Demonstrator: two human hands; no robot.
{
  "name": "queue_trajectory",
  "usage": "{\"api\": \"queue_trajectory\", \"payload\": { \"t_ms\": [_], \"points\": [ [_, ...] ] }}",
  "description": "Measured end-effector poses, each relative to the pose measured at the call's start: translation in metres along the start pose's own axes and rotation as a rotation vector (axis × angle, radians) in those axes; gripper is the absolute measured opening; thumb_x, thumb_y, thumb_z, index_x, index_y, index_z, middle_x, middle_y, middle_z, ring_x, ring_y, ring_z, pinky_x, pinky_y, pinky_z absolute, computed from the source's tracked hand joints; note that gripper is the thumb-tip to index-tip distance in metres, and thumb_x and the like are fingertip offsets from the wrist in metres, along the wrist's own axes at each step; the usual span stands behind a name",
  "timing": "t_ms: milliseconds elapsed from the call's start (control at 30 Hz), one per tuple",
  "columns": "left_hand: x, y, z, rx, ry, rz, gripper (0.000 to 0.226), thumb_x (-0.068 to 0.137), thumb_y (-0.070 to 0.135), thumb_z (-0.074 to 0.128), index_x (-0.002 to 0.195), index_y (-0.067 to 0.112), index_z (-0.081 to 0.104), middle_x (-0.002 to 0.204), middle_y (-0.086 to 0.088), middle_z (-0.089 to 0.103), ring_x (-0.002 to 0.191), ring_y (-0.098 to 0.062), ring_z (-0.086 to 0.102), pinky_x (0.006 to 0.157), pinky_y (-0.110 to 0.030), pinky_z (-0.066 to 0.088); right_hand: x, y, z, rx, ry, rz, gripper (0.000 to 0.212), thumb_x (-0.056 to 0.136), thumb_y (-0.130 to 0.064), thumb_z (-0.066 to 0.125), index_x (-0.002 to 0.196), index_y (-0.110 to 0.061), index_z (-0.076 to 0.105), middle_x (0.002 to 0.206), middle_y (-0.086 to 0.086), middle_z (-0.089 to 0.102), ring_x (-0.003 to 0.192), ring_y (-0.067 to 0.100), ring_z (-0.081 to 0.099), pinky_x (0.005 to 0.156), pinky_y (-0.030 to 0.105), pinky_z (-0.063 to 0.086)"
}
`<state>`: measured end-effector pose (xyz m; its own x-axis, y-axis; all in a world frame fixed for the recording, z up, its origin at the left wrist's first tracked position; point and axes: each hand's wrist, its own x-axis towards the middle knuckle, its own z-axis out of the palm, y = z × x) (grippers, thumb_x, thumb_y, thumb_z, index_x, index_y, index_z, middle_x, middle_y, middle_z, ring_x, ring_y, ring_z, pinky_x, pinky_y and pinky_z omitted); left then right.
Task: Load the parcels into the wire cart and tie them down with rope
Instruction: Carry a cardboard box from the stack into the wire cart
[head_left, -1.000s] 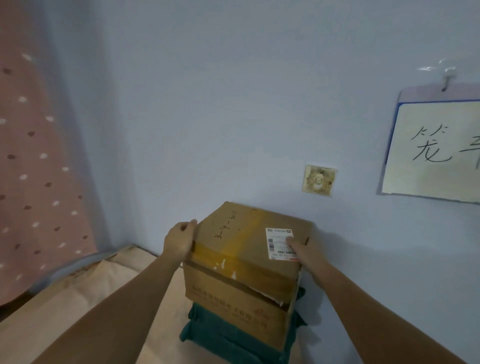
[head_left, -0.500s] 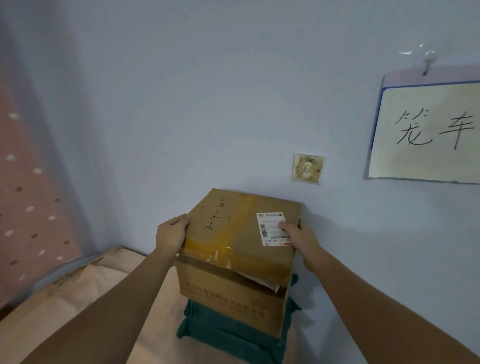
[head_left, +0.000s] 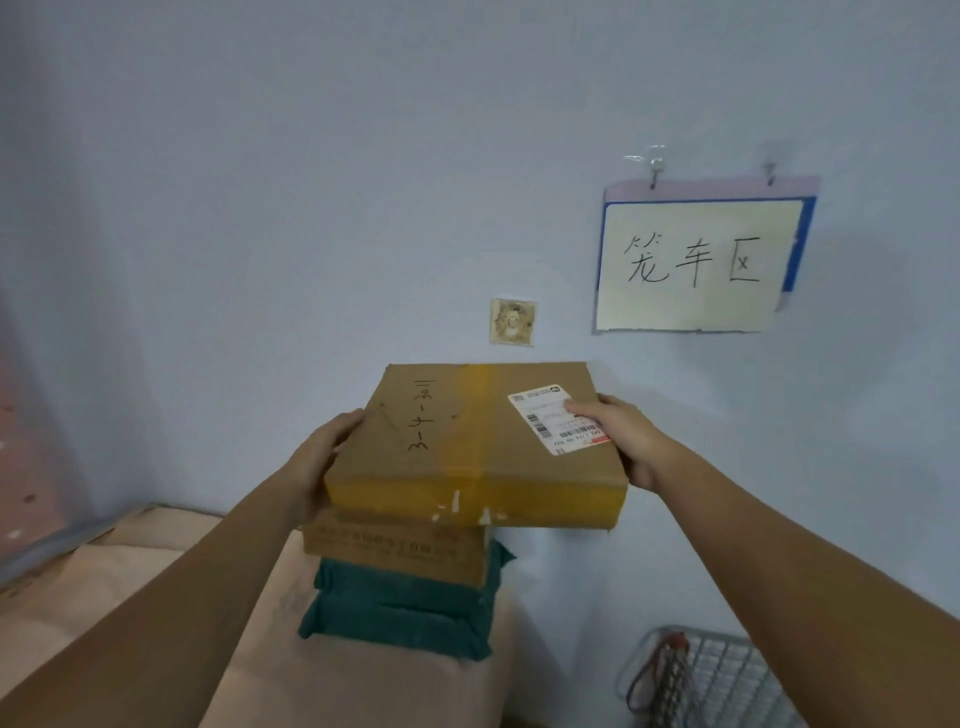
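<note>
Both hands grip a flat cardboard box (head_left: 467, 447) by its sides: left hand (head_left: 324, 457) on one edge, right hand (head_left: 621, 436) across the shipping label (head_left: 558, 418). It sits above a second box (head_left: 395, 551) and a green parcel (head_left: 400, 608). Low right, the wire cart (head_left: 727, 680) holds rope (head_left: 667, 670).

Above and to the right of the hands a white sign (head_left: 693, 265) with black handwritten characters hangs from two hooks on the pale blue wall (head_left: 311, 182), a yellowed wall plate (head_left: 513, 321) sits just above them, and a spotted pink curtain (head_left: 21, 467) hangs far left.
</note>
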<state>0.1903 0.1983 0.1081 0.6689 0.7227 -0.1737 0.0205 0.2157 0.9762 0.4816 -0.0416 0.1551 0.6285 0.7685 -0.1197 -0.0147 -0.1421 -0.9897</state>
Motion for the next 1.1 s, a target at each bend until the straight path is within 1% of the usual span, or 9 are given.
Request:
{"api": "queue_trajectory", "payload": {
  "t_ms": [100,233,400,467,567,733,867,1000,1100],
  "points": [
    [-0.024,-0.008,0.042,0.082,-0.125,0.023,0.049,0.08,0.061,0.074,0.116,0.029,0.071,0.112,-0.013,0.075,0.1,-0.037,0.073,0.078,-0.049,0.061,-0.051,0.009,-0.035,-0.003,0.075,0.028,0.062,0.087,-0.03,0.077,0.138,-0.01,0.049,0.107,0.012,0.077,0.103,0.031,0.073,0.098,0.05,0.055],
    [-0.048,-0.013,0.115,0.049,-0.101,0.067,0.038,0.078,0.054,0.08,0.107,0.03,0.076,0.101,-0.009,0.078,0.086,-0.029,0.076,0.061,-0.038,0.06,-0.122,0.018,-0.095,0.025,0.203,0.031,0.066,0.087,-0.029,0.077,0.14,-0.007,0.045,0.11,0.014,0.076,0.104,0.031,0.073,0.097,0.05,0.056],
    [-0.074,-0.021,0.231,0.055,-0.243,0.011,0.048,0.077,0.055,0.079,0.115,0.025,0.073,0.108,-0.01,0.076,0.099,-0.033,0.073,0.085,-0.046,0.059,-0.217,0.026,-0.19,0.08,0.336,0.016,0.05,0.091,-0.029,0.073,0.134,-0.013,0.053,0.105,0.01,0.078,0.094,0.026,0.076,0.074,0.037,0.062],
    [-0.091,-0.028,0.283,0.079,-0.282,0.034,0.046,0.08,0.054,0.076,0.115,0.026,0.073,0.109,-0.009,0.076,0.101,-0.032,0.072,0.091,-0.048,0.058,-0.259,0.033,-0.232,0.097,0.376,0.01,0.043,0.092,-0.027,0.07,0.131,-0.015,0.056,0.107,0.009,0.078,0.097,0.026,0.075,0.078,0.038,0.062],
    [-0.125,-0.043,0.37,0.096,-0.358,0.065,0.039,0.085,0.053,0.072,0.114,0.028,0.072,0.105,-0.006,0.077,0.095,-0.028,0.073,0.076,-0.038,0.059,-0.327,0.05,-0.298,0.095,0.469,0.009,0.036,0.093,-0.022,0.069,0.127,-0.017,0.058,0.107,0.008,0.078,0.098,0.026,0.075,0.082,0.039,0.061],
    [-0.196,-0.083,0.512,0.105,-0.456,0.075,0.037,0.087,0.053,0.069,0.114,0.027,0.072,0.102,-0.002,0.077,0.095,-0.024,0.073,0.08,-0.039,0.058,-0.437,0.083,-0.398,0.062,0.674,0.049,0.032,0.094,-0.024,0.068,0.125,-0.025,0.061,0.099,0.002,0.079,0.087,0.021,0.077,0.072,0.034,0.061],
    [-0.239,-0.122,0.6,0.116,-0.503,0.07,0.031,0.086,0.054,0.069,0.108,0.031,0.072,0.097,0.002,0.078,0.088,-0.02,0.074,0.069,-0.033,0.057,-0.502,0.118,-0.467,0.012,0.774,0.116,0.04,0.096,-0.033,0.067,0.135,-0.034,0.056,0.108,0.0,0.077,0.095,0.022,0.075,0.084,0.039,0.06],
    [-0.259,-0.157,0.674,0.137,-0.539,0.096,0.017,0.086,0.052,0.07,0.093,0.037,0.072,0.09,0.009,0.078,0.081,-0.014,0.075,0.066,-0.031,0.058,-0.534,0.157,-0.525,-0.03,0.876,0.184,0.045,0.098,-0.035,0.063,0.141,-0.03,0.051,0.107,-0.003,0.074,0.096,0.019,0.072,0.08,0.034,0.059],
    [-0.259,-0.185,0.725,0.16,-0.585,0.101,0.013,0.09,0.05,0.067,0.094,0.038,0.069,0.097,0.007,0.077,0.088,-0.017,0.074,0.073,-0.035,0.061,-0.541,0.182,-0.569,-0.108,0.953,0.233,0.054,0.097,-0.041,0.062,0.146,-0.021,0.046,0.111,-0.003,0.069,0.098,0.018,0.068,0.08,0.033,0.055]
  ]
}}
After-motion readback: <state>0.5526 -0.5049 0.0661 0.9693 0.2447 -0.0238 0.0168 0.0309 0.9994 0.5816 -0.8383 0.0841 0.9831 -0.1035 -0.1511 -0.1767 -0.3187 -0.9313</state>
